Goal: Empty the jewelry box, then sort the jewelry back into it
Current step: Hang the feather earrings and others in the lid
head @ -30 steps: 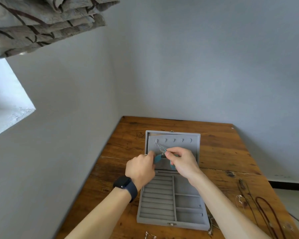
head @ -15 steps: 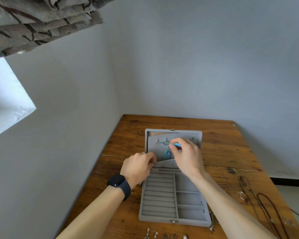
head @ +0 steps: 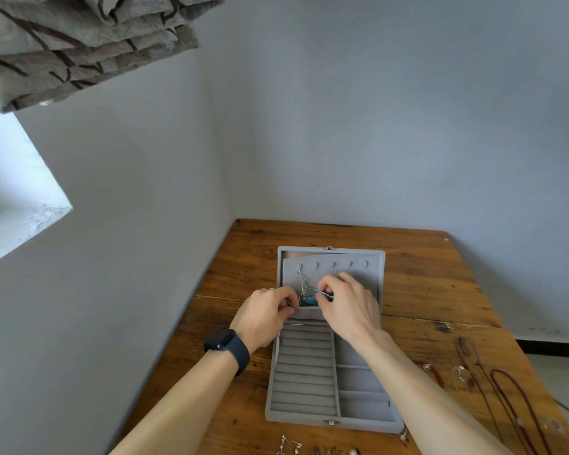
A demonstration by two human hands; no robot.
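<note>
A grey velvet jewelry box (head: 329,389) lies open on the wooden table (head: 418,290); its lid stands at the far side with a row of small hooks. A silver chain necklace (head: 302,284) with teal pendants hangs from the leftmost hook. My right hand (head: 345,303) pinches a teal piece of that necklace in front of the lid. My left hand (head: 265,311), with a black watch on its wrist, pinches the edge of the lid's grey pocket just below the pendants. The box's ring rolls and compartments look bare.
Dark cord necklaces (head: 506,395) and a thin chain lie on the table to the right. A reddish bead bracelet (head: 431,369) sits beside my right forearm. Small earrings (head: 288,446) lie near the front edge. Walls close off the left and far sides.
The necklace now hangs from the leftmost lid hook. My right hand has come down from the hooks to the teal pendants; my left hand has shifted right to the pocket edge.
</note>
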